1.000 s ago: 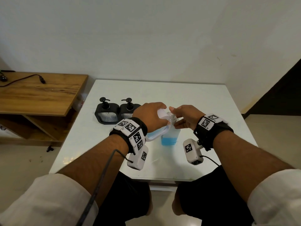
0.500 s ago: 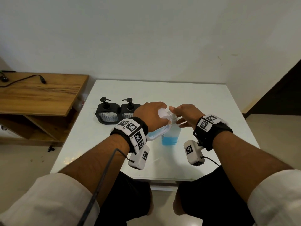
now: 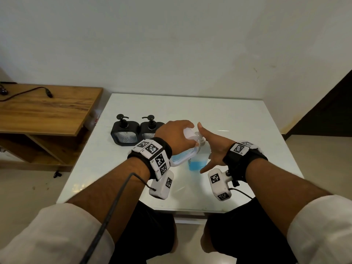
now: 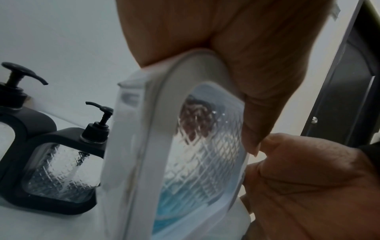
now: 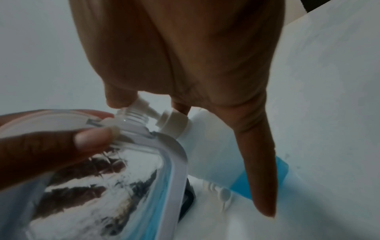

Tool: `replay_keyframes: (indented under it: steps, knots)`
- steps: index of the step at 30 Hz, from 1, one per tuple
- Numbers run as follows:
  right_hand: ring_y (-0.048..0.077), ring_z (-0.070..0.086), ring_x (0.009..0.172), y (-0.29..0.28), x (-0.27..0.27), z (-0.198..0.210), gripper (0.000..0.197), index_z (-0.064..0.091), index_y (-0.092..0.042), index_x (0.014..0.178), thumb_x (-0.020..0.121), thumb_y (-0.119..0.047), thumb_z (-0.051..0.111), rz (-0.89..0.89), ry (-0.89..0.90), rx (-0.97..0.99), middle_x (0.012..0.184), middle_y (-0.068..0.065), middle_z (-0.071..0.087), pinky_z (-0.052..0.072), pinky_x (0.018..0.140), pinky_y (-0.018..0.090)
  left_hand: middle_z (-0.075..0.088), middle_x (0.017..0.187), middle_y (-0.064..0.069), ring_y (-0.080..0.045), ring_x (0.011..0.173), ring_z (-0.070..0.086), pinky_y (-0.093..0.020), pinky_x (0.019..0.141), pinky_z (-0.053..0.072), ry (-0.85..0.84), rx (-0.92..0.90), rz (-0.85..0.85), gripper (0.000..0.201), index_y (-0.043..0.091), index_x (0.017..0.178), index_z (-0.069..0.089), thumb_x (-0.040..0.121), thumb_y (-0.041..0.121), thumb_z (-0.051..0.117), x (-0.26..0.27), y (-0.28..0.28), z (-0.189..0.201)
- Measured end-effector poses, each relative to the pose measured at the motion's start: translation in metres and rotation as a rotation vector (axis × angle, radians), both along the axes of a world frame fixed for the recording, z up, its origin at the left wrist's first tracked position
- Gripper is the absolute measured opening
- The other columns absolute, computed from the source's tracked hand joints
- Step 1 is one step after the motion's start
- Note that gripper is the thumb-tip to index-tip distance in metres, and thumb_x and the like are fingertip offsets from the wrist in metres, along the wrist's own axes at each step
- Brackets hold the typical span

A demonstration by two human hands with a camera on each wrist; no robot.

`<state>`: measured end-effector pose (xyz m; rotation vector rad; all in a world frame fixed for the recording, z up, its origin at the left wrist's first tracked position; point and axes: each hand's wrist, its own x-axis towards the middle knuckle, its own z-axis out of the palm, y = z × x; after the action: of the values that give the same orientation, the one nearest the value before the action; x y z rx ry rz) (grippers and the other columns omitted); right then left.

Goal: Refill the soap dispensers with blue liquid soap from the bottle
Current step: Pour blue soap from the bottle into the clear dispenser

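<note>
Fingers of the left hand (image 3: pixel 174 135) curl round a white-framed soap dispenser (image 4: pixel 185 162) with clear diamond-patterned panels, holding it tilted above the white table (image 3: pixel 238 119) with its threaded open neck (image 5: pixel 131 113) turned toward the soap bottle (image 3: pixel 198 161). A little blue liquid sits in the lowest part of the tilted dispenser. The bottle stands upright on the table just right of the dispenser, blue soap filling its lower part, and its white pump nozzle (image 5: pixel 151 112) points at the dispenser's neck. The right hand (image 3: pixel 213 147) is on the bottle's pump head: the wrist view shows one fingertip (image 5: pixel 117 99) pressing at the nozzle end, with the other fingers straight and spread, one of them reaching down in front of the bottle. This hand is not wrapped round anything. Farther left on the table two black soap dispensers (image 3: pixel 124 133) with black pumps and clear textured panels stand side by side, touching each other, well apart from the hands. A wooden desk (image 3: pixel 47 111) stands to the left of the table, with a black cable (image 3: pixel 28 92) lying on its top.
</note>
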<state>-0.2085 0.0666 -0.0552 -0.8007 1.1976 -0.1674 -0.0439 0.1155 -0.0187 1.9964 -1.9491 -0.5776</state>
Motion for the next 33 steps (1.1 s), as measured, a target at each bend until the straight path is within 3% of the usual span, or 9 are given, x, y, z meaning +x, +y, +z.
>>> replay_keyframes:
  steps: [2, 6, 11, 15, 18, 22, 29, 31, 33]
  knots:
    - [0.046, 0.056, 0.121, -0.005, 0.001, -0.009, 0.120, 0.055, -0.032, 0.136, 0.033, -0.091, 0.075, 0.017, -0.009, -0.002, 0.142, 0.013, 0.054, 0.045, 0.090, 0.073, 0.062, 0.121, 0.010, -0.013, 0.108, 0.057, -0.034, 0.093, 0.048, 0.006, -0.003, 0.000, 0.052, 0.035, 0.128, 0.053, 0.080, 0.051, 0.067, 0.000, 0.000, 0.000]
    - [0.047, 0.050, 0.127, -0.008, 0.005, -0.018, 0.123, 0.055, -0.034, 0.136, 0.031, -0.096, 0.069, -0.073, -0.025, -0.013, 0.146, 0.011, 0.050, 0.046, 0.089, 0.073, 0.061, 0.123, 0.011, -0.012, 0.109, 0.056, -0.031, 0.092, 0.047, 0.016, -0.008, 0.007, 0.053, 0.036, 0.128, 0.053, 0.080, 0.051, 0.067, -0.003, 0.001, 0.001]
    - [0.041, 0.058, 0.120, 0.003, 0.015, -0.012, 0.084, 0.064, -0.029, 0.116, 0.058, -0.089, 0.062, -0.218, -0.078, -0.082, 0.131, 0.009, 0.061, 0.045, 0.096, 0.067, 0.061, 0.122, 0.012, -0.011, 0.109, 0.056, -0.030, 0.091, 0.047, 0.026, -0.013, 0.023, 0.052, 0.037, 0.128, 0.054, 0.079, 0.048, 0.068, -0.004, 0.003, 0.002]
    - [0.037, 0.063, 0.111, 0.002, 0.018, -0.018, 0.087, 0.064, -0.018, 0.121, 0.057, -0.074, 0.076, -0.268, -0.188, -0.092, 0.121, 0.013, 0.066, 0.049, 0.098, 0.052, 0.063, 0.116, 0.011, -0.013, 0.104, 0.058, -0.035, 0.090, 0.050, 0.027, 0.007, 0.020, 0.049, 0.037, 0.124, 0.055, 0.078, 0.049, 0.068, -0.007, 0.004, 0.003]
    - [0.038, 0.062, 0.115, 0.002, 0.018, -0.019, 0.096, 0.064, -0.019, 0.121, 0.045, -0.074, 0.084, -0.277, -0.172, -0.124, 0.123, 0.016, 0.066, 0.046, 0.101, 0.055, 0.062, 0.120, 0.011, -0.013, 0.107, 0.058, -0.035, 0.092, 0.049, 0.024, 0.007, 0.016, 0.050, 0.036, 0.126, 0.054, 0.079, 0.048, 0.068, -0.007, 0.005, 0.004]
    - [0.035, 0.066, 0.108, 0.007, 0.018, -0.010, 0.074, 0.067, -0.019, 0.115, 0.072, -0.078, 0.061, -0.274, -0.196, -0.128, 0.118, 0.014, 0.071, 0.047, 0.100, 0.053, 0.060, 0.124, 0.012, -0.012, 0.109, 0.056, -0.032, 0.091, 0.048, 0.016, 0.011, 0.009, 0.053, 0.036, 0.129, 0.052, 0.080, 0.049, 0.067, -0.007, 0.005, 0.005]
    - [0.042, 0.064, 0.111, 0.001, 0.016, -0.022, 0.096, 0.067, -0.020, 0.119, 0.045, -0.080, 0.080, -0.323, -0.051, -0.183, 0.121, 0.015, 0.070, 0.042, 0.101, 0.067, 0.063, 0.116, 0.012, -0.012, 0.102, 0.057, -0.033, 0.089, 0.049, 0.002, 0.006, 0.004, 0.046, 0.037, 0.122, 0.055, 0.080, 0.048, 0.067, -0.008, 0.005, 0.006]
    - [0.038, 0.065, 0.108, 0.007, 0.019, -0.011, 0.082, 0.066, -0.017, 0.117, 0.064, -0.079, 0.072, -0.327, -0.083, -0.159, 0.119, 0.013, 0.069, 0.045, 0.101, 0.061, 0.062, 0.120, 0.012, -0.012, 0.106, 0.057, -0.033, 0.090, 0.049, 0.002, 0.002, 0.006, 0.050, 0.036, 0.126, 0.054, 0.080, 0.050, 0.067, -0.008, 0.005, 0.005]
    - [0.031, 0.067, 0.094, 0.012, 0.019, -0.002, 0.061, 0.064, -0.017, 0.108, 0.085, -0.073, 0.054, -0.304, -0.131, -0.126, 0.111, 0.012, 0.068, 0.051, 0.089, 0.046, 0.060, 0.124, 0.012, -0.012, 0.109, 0.056, -0.031, 0.091, 0.048, -0.003, 0.001, 0.003, 0.053, 0.036, 0.129, 0.052, 0.080, 0.051, 0.067, -0.007, 0.005, 0.004]
